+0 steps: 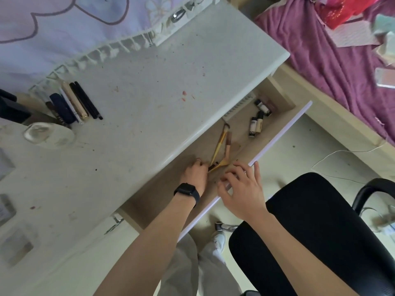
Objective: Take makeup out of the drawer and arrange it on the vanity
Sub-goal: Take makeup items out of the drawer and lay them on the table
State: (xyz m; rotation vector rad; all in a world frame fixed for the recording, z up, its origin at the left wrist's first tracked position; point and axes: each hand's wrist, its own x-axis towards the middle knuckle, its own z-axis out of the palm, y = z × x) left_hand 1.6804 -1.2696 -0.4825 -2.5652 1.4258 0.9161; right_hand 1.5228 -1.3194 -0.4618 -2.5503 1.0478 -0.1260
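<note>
My right hand (241,189): fingers loose on the white drawer front (282,135), steadying it, holding nothing. My left hand (193,175): pinching yellow-handled makeup brushes (220,144) inside the drawer, ready to lift. Beyond: small dark-capped bottles (256,124); speckled white vanity top (149,92).

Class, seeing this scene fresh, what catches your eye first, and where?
Two hands meet in the open drawer under the vanity: the left hand pinches the makeup brushes while the right hand sits at the front edge. A row of pens lies on the vanity, left in view.
</note>
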